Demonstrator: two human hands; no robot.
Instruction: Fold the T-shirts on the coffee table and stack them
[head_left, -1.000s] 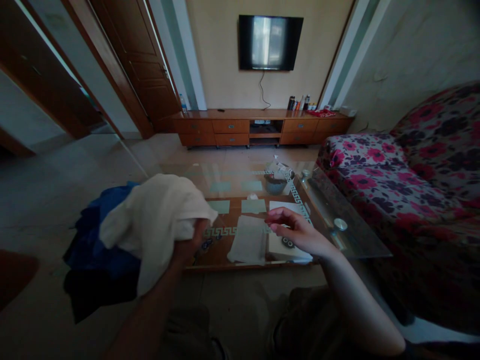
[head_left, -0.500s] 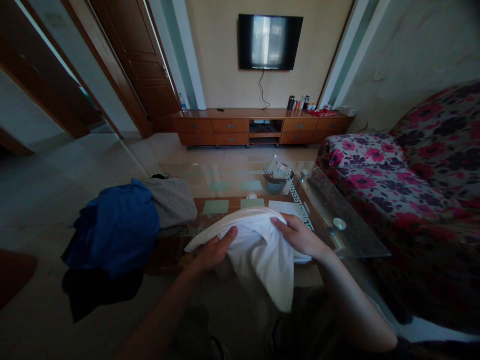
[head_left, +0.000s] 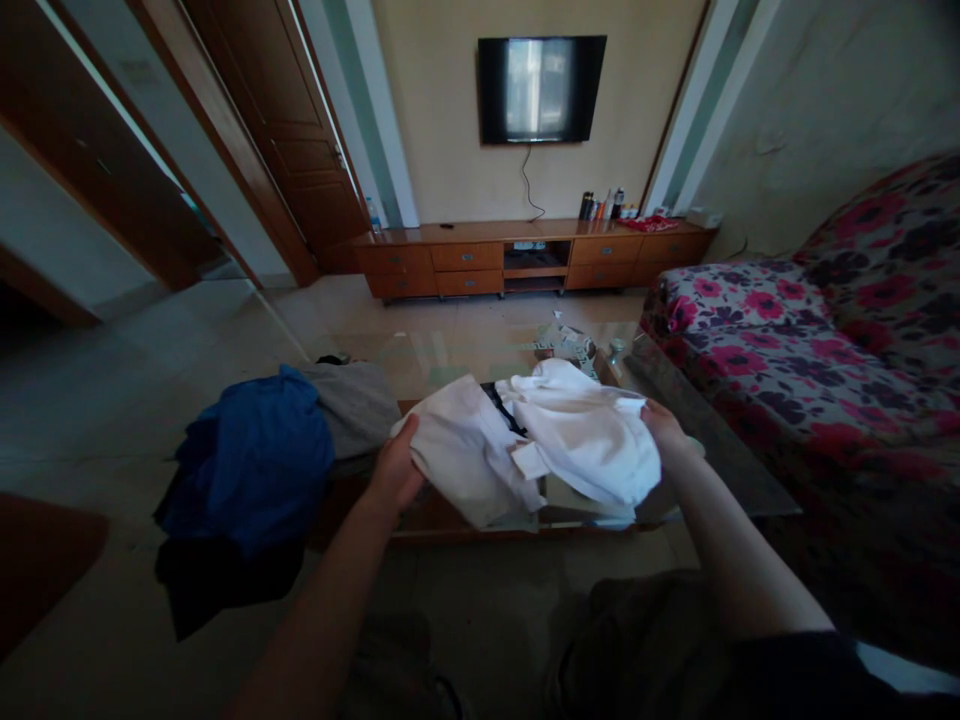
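Note:
A white garment (head_left: 585,430) is spread between my two hands over the glass coffee table (head_left: 735,480). A dark strip and a small white tag show near its middle, but its exact kind is hard to make out. My left hand (head_left: 399,472) grips its left edge, thumb on top. At the far right edge, my right hand (head_left: 666,430) is closed on the cloth; some of its fingers are hidden. Left of my left hand lies a heap of clothes, with a blue garment (head_left: 259,455) on top and a grey garment (head_left: 356,405) beside it.
A small basket (head_left: 566,345) with crumpled items stands behind the white cloth. The flowered sofa (head_left: 817,370) borders the table on the right. Farther back are a low wooden cabinet (head_left: 465,258) with bottles on it and a wall-mounted television (head_left: 541,90).
My hands have moved apart, left hand leftward and right hand rightward. The white garment, bunched and hanging before, is now stretched wider, with its dark strip and tag showing.

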